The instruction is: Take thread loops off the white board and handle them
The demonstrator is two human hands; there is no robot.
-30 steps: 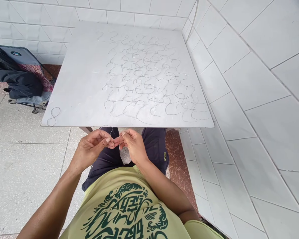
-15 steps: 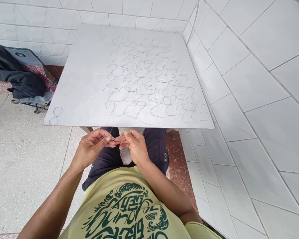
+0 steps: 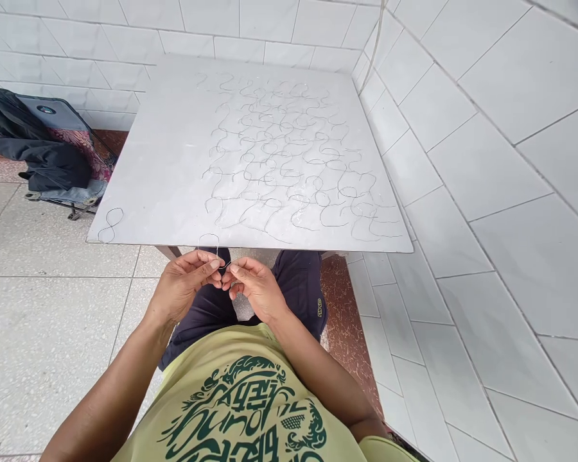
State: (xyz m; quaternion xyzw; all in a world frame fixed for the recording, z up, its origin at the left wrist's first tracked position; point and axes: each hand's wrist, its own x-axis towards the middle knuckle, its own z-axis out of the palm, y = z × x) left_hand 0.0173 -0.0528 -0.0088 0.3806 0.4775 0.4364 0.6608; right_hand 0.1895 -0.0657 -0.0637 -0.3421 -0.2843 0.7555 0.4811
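Tiled walls [image 3: 501, 160] and a speckled tile floor [image 3: 52, 333] enclose the work area. Left hand [image 3: 185, 289]: narrow pinch, thumb and fingertips closed on a thin wire strand [image 3: 209, 242], which stands in a small upright loop just above the near table edge. Right hand [image 3: 255, 289]: fingers curled and narrow, fingertips [image 3: 228, 273] just beside the strand; whether they grip it cannot be determined. Both hands are almost touching, held above dark shorts [image 3: 298, 289] and forward of a pale green printed T-shirt [image 3: 241, 398]. Beyond them, a white board tabletop [image 3: 139, 186] carries a dense field of curling wire lines [image 3: 279, 154] across its centre and right side. A separate figure-eight wire loop [image 3: 110, 226] lies at its near left corner. Further out, a folding chair [image 3: 48, 109] draped with a dark jacket [image 3: 43, 163] stands past the table's left side
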